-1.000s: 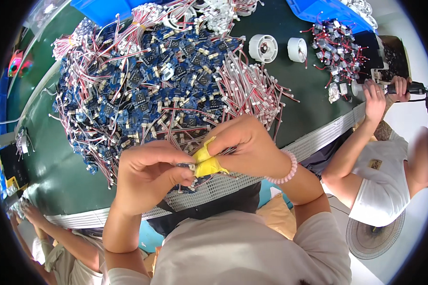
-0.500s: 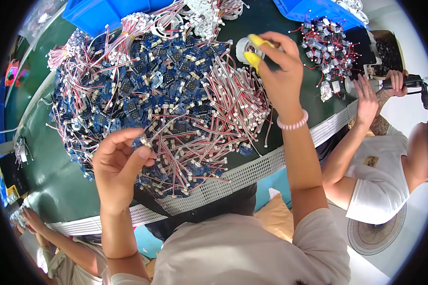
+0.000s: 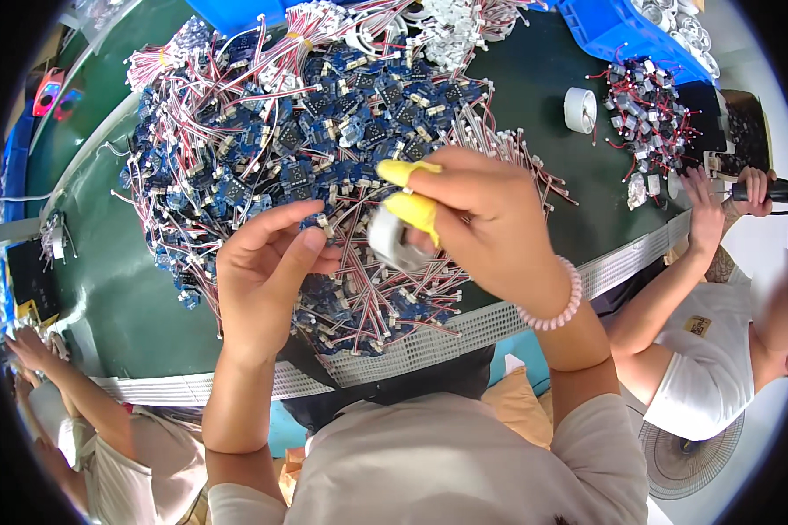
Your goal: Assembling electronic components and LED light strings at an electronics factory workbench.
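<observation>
My left hand (image 3: 267, 276) pinches a small blue circuit board (image 3: 316, 222) with a pale connector between thumb and fingertips. Facing it, my right hand (image 3: 495, 232) wears yellow finger covers on thumb and index finger and grips a white plastic ring-shaped housing (image 3: 385, 238), slightly blurred. A short gap separates the housing from the board. Both hands hover over the near part of a big heap of blue circuit boards (image 3: 298, 179). Red-and-white cables with white plugs (image 3: 372, 302) lie among the boards below my hands.
Another white ring housing (image 3: 580, 110) stands on the green table, beside a pile of small grey parts with red wires (image 3: 648, 114). Blue bins (image 3: 613, 35) line the far side. Co-workers' hands (image 3: 705, 210) are at the right and lower left (image 3: 35, 350).
My right hand has come from the far right of the heap toward my left hand, bringing a white ring housing. My left hand still holds the board. The view has shifted somewhat.
</observation>
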Available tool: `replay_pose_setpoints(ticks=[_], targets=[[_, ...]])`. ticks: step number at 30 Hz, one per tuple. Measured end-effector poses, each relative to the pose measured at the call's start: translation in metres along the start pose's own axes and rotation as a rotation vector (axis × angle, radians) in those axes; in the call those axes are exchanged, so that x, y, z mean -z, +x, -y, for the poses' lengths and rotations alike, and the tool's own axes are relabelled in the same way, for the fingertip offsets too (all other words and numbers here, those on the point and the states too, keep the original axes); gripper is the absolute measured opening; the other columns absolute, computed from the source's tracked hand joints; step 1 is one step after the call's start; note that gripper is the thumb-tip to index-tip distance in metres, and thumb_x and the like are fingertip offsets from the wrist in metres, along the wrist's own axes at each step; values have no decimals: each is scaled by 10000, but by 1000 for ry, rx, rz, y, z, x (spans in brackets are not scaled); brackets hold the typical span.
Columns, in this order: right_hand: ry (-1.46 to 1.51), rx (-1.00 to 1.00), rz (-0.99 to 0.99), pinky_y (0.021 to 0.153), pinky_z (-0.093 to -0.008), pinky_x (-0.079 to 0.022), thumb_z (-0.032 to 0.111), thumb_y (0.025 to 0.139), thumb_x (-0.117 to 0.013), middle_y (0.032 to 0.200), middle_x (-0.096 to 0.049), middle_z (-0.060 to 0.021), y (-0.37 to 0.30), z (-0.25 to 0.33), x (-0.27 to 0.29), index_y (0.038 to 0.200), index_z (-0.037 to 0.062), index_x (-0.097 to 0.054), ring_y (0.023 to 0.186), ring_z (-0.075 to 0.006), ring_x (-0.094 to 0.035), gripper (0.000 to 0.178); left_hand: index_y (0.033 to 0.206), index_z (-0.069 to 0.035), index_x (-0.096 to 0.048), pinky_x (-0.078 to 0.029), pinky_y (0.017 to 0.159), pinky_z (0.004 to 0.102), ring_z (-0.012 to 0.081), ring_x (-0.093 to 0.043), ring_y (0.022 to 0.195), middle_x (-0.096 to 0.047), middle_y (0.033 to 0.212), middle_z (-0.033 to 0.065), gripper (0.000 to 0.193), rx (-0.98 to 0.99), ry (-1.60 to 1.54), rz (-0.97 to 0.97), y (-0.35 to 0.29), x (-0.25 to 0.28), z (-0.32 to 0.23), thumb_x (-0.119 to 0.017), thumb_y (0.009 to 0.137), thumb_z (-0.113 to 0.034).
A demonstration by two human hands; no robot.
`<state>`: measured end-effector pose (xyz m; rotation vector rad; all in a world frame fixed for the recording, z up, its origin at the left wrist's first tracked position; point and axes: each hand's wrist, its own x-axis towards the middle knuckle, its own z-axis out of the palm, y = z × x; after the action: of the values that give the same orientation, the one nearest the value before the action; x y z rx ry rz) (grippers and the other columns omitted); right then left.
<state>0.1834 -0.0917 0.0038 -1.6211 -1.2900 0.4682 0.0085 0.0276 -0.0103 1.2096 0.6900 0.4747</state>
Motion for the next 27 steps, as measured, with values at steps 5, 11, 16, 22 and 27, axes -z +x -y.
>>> replay_pose_setpoints(ticks=[5,11,16,22,27], targets=[[208,27,30,632,-244,-529,-112,773,-554,889,-626,-131,0,-5,-20,936,-44,-609,774,-201,-669,186,1051,25,-593,-541,637,236,128,-633,708,-633,828,80,211,-38,24,-10,-2,2,1,-601,841,-5],[264,-63,113,603,-243,-518,-83,771,-577,934,-653,-119,-1,-4,-25,933,5,-653,721,-157,-653,199,1034,19,-605,-536,644,228,124,-629,736,-628,858,82,196,-21,-4,18,-8,5,-3,-598,838,8],[89,22,50,547,-297,-471,-38,750,-585,813,-608,-120,-2,4,-35,907,2,-646,644,-217,-603,173,990,9,-631,-520,653,215,136,-606,778,-595,947,97,203,-335,324,16,-11,6,-4,-625,793,55],[-24,86,95,557,-302,-473,-51,737,-571,839,-594,-116,-2,14,-39,944,-4,-627,665,-259,-590,219,927,-5,-650,-503,628,216,137,-605,753,-625,877,93,184,-408,506,-15,-11,1,-5,-652,758,67],[-102,40,174,553,-338,-464,-30,724,-578,818,-563,-120,-3,18,-37,965,-12,-614,650,-277,-567,244,895,-3,-650,-499,607,223,134,-605,712,-639,838,98,173,-443,559,-73,-11,-4,-3,-659,743,79]])
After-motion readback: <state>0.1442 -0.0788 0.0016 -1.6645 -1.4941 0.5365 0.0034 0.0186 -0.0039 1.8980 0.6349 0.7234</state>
